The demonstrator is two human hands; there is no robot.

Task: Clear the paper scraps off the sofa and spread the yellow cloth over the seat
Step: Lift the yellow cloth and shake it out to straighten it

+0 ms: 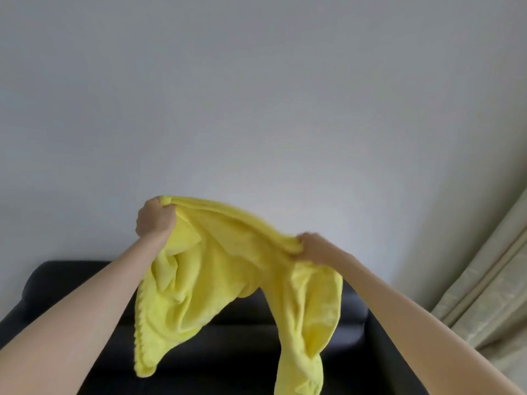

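Both the left hand (154,216) and right hand (312,248) grip the cloth (222,280) above the sofa (242,332) (fingers clenched on its edge), so pull the corners apart before lowering.

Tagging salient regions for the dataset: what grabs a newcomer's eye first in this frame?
The bright yellow fleece cloth dominates the centre, held up in the air and hanging in loose folds. The left hand grips its top edge higher, the right hand lower, both hands closed on it. Behind and below sits the dark leather-look sofa against a plain pale wall, with beige curtains at the right edge.
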